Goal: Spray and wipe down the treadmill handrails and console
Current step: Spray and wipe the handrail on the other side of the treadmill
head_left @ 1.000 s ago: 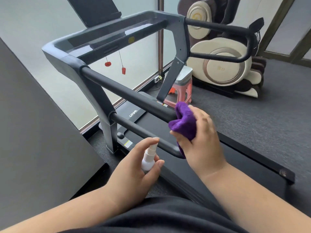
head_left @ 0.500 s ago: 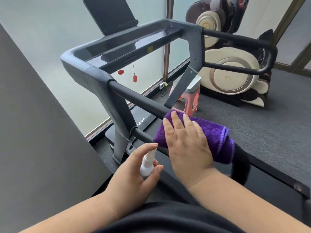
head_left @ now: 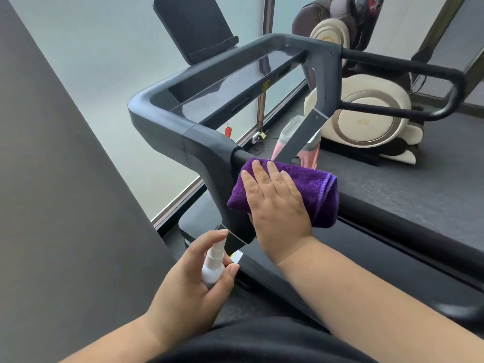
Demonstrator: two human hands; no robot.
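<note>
While the left hand point(head_left: 183, 289) grips a white spray bottle point(head_left: 213, 267), the flat right hand point(head_left: 277, 203) presses a folded purple cloth point(head_left: 314, 189).

Home gym room: treadmill point(head_left: 235, 106), massage chair point(head_left: 366, 113), grey carpet point(head_left: 419, 184), frosted windows point(head_left: 91, 61).

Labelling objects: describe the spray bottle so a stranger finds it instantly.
Start at the treadmill and follow its near upright down to the base. There the left hand holds the spray bottle: small, white, the only white item near the purple cloth.
</note>
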